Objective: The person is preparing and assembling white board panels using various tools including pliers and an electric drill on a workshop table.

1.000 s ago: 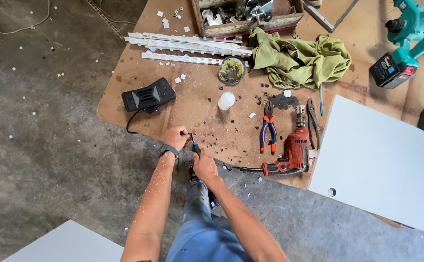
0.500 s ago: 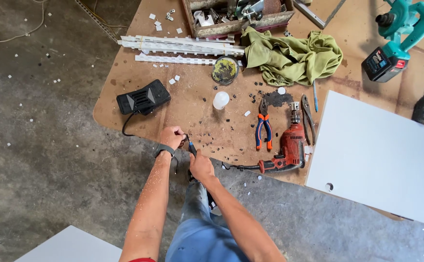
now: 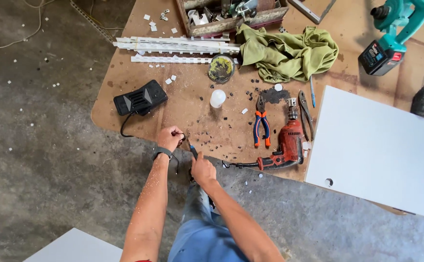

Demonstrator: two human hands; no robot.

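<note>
My left hand (image 3: 169,139) is closed around the end of a thin black cable (image 3: 124,127) at the near edge of the brown wooden table (image 3: 124,92). That cable runs from a black box-shaped unit (image 3: 140,97) lying on the table to the left. Just to the right, my right hand (image 3: 202,170) grips a small dark, blue-tipped tool (image 3: 193,152) whose tip points at the cable end. The two hands are close together. A dark band sits on my left wrist.
Orange-and-blue pliers (image 3: 261,125), a red corded drill (image 3: 289,143), a white panel (image 3: 381,150), a green cloth (image 3: 289,51), white perforated strips (image 3: 173,46), a white cap (image 3: 217,98), a teal cordless tool (image 3: 391,34) and a crate of parts (image 3: 231,22) lie on the table. Concrete floor (image 3: 42,160) lies to the left.
My hands stay at the table edge on the cable end and shift only slightly; the view has drifted a little.
</note>
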